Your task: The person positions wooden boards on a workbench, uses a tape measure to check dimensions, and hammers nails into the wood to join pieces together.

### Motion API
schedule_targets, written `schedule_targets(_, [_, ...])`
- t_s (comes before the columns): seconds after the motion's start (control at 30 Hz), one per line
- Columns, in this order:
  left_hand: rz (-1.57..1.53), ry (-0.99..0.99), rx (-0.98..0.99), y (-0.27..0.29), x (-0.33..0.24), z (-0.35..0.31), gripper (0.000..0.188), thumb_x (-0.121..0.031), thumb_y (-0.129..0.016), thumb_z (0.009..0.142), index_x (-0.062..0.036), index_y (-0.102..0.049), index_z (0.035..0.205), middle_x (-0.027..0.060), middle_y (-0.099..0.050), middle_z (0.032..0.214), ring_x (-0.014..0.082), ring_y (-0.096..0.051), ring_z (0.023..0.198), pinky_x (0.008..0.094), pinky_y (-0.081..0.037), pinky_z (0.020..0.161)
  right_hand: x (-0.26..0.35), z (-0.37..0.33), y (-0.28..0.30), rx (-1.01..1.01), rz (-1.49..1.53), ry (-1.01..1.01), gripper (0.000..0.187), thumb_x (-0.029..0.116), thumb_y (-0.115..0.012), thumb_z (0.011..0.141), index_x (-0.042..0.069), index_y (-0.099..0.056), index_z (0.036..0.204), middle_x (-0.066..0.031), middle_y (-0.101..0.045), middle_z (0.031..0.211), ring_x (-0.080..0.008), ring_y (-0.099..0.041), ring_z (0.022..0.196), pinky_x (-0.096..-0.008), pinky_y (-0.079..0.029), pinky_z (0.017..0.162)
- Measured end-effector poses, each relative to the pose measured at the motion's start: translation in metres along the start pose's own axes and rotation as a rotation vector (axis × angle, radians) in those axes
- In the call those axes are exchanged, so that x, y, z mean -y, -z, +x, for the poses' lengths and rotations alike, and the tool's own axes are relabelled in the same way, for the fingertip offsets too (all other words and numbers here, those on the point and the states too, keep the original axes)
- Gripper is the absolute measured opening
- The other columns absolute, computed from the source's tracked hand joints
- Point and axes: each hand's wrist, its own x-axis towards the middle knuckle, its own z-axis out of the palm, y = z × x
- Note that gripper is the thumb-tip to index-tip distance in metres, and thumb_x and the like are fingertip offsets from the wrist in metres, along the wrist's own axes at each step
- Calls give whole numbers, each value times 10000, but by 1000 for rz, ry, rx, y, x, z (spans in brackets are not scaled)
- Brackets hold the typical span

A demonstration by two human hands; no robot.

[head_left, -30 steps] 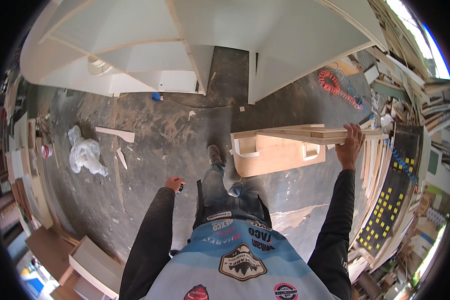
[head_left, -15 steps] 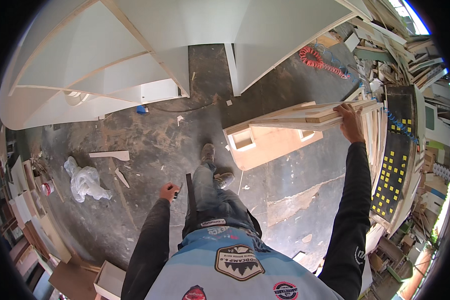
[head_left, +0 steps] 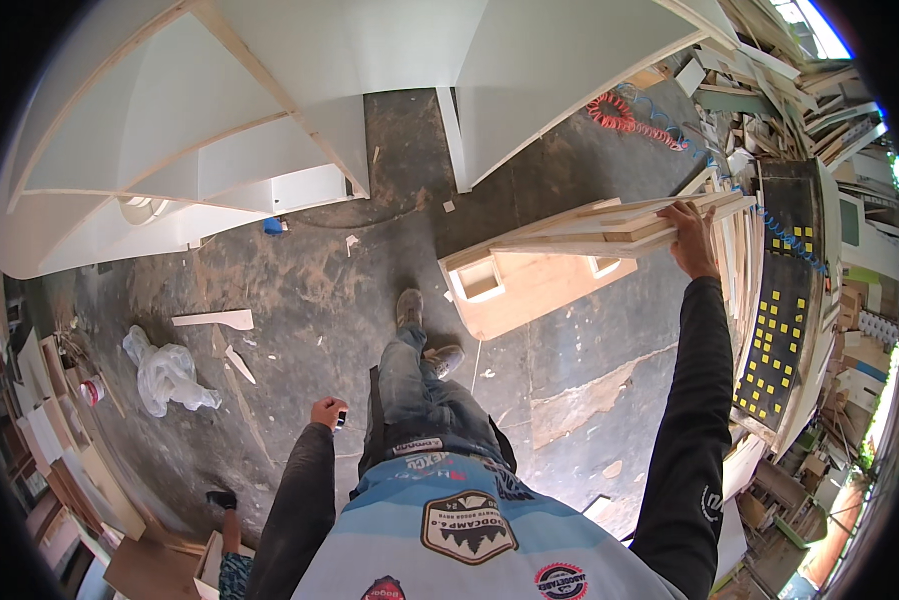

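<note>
My right hand (head_left: 692,240) is stretched out to the right, fingers closed over the top edge of a wooden frame panel (head_left: 610,238). The panel stands tilted, with other pale wooden frames (head_left: 735,240) beside it on the right. Below its front lies a light wood board (head_left: 540,300) with rectangular cut-outs. My left hand (head_left: 328,411) hangs low beside my left leg, closed around a small dark object (head_left: 342,419) with a pale spot. Too little of that object shows to tell its kind.
Large white curved cabinets (head_left: 270,150) stand ahead. A clear plastic bag (head_left: 167,372) and wood offcuts (head_left: 213,319) lie on the left floor. Another person's foot (head_left: 222,498) shows at lower left. A coiled red hose (head_left: 615,115) and scrap wood (head_left: 770,120) are far right.
Another person's leg and foot have come into view at lower left. My left hand has lowered and turned slightly. My right hand stays on the frame panel while the whole view shifts a little.
</note>
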Motion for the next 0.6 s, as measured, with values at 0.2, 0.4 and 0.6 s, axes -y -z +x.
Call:
schedule_targets(0.2, [-98,-47,55,-19,-41,17,115,-143,-705,749,-33,-733,764,23,-667,684,112,-589,632,280,-469,612,4,2,4,-8,0,18,469,-130,-717,609,130,-660,996,18,-635,1057,-241,-558,1181,-762,-178,1122])
schedule_targets(0.4, [-130,-75,118,-22,-68,48,101,-129,-705,766,-30,-726,778,12,-668,699,92,-575,643,271,-460,616,9,0,4,-24,8,-42,450,-108,-729,609,134,-661,983,19,-636,1060,-243,-561,1169,-762,-174,1123])
schedule_targets(0.6, [-70,-90,119,-18,-86,60,96,-127,-708,760,-32,-716,747,18,-664,689,95,-576,639,282,-469,620,11,-4,3,-30,30,-81,460,-114,-725,586,132,-671,971,18,-643,1055,-255,-561,1162,-742,-148,1141])
